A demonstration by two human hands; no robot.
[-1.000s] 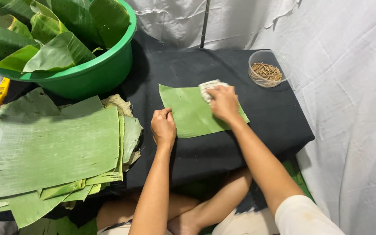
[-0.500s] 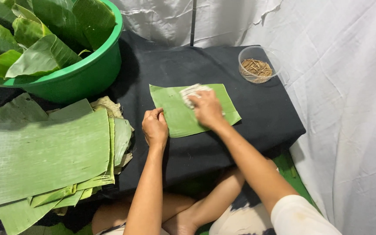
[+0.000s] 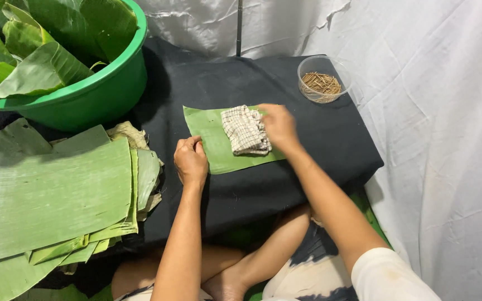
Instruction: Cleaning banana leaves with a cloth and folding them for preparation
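White sheets hang behind a black-draped counter (image 3: 308, 150), where a cut leaf (image 3: 216, 142) lies flat beside a round clear tub (image 3: 322, 78) of brown sticks. Left hand (image 3: 191, 161) presses the leaf's near edge, fingers curled shut. Right hand (image 3: 277, 127) rests on a checked cloth (image 3: 245, 130) atop the leaf, fingers bent over its edge.

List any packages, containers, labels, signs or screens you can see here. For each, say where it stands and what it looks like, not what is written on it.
No labels, signs or screens show; two containers do.
Clear plastic tub: round, at the far right of the black table, holding thin brown sticks.
Green basin: large, round, at the far left, filled with banana leaves.
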